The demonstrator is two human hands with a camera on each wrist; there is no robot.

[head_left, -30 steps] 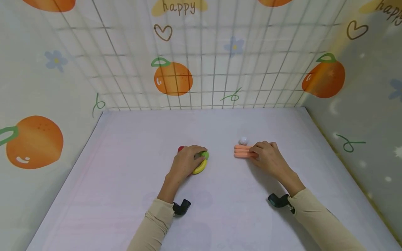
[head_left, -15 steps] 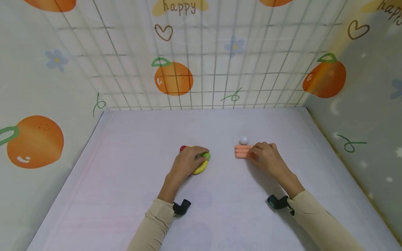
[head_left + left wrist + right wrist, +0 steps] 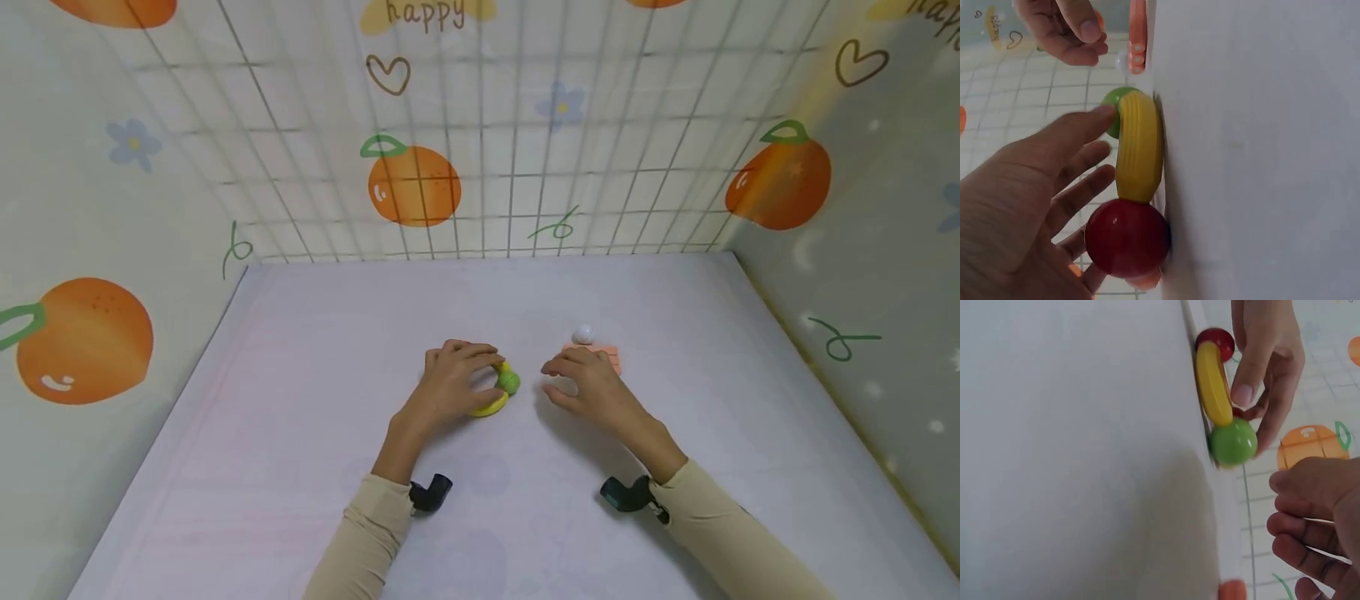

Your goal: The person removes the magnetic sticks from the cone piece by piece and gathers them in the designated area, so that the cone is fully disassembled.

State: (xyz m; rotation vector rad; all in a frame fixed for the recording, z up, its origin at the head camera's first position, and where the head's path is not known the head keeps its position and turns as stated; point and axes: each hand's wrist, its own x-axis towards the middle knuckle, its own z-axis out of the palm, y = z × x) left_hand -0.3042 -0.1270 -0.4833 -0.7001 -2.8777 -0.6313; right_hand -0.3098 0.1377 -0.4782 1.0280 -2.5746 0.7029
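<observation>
My left hand [image 3: 450, 379] arches over a group of toy fruit, fingers spread on the far side and thumb at the near side. A yellow banana [image 3: 1139, 147] lies along the group's near side. At its right end sits a green ball [image 3: 508, 382], close to my left thumb and fingertips. A glossy red ball [image 3: 1127, 237] is at the banana's other end, hidden in the head view. My right hand [image 3: 592, 387] hovers with parted fingers, holding nothing. Behind it lie salmon-coloured sticks [image 3: 615, 358] side by side, partly covered by the hand.
A small white ball [image 3: 583, 334] sits just behind the sticks. An orange piece [image 3: 1144, 279] shows beyond the red ball, and a bit of yellow [image 3: 505, 367] behind the green one. A patterned cloth with grid lines [image 3: 480, 125] rises at the table's back edge.
My right hand has let go of the sticks and moved left and toward me. The green ball and banana have shifted slightly right with my left hand. The sticks stay in place.
</observation>
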